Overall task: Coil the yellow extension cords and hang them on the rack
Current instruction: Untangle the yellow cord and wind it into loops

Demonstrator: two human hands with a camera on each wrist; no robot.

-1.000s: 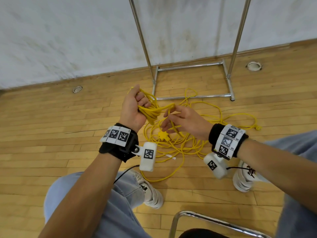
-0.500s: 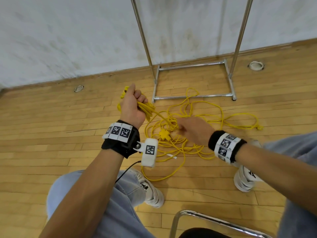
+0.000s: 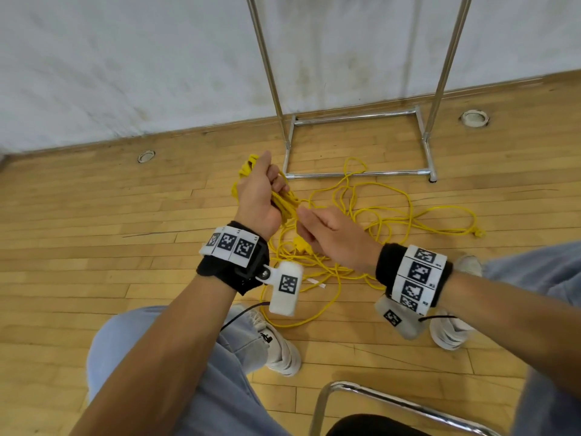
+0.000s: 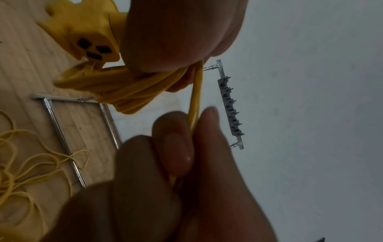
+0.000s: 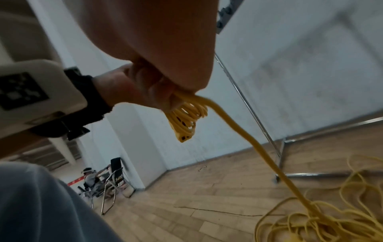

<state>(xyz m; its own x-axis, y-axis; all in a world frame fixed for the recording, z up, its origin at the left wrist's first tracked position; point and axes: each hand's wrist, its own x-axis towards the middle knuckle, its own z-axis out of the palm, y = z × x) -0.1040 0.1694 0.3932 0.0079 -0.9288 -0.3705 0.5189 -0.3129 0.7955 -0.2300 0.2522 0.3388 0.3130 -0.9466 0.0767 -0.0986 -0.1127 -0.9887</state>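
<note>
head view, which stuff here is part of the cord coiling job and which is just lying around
Job:
- coil, gripped by left hand
- strand, pinched by right hand
- loose cord on the floor
- rack

Lying about:
- floor rings
- chair frame
- white tag

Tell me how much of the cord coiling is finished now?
Done: a few loops sit bundled in the left hand.
In hand: the right hand pinches the next strand beside that bundle.
Left: most of the yellow cord lies tangled on the floor; nothing hangs on the rack.
</note>
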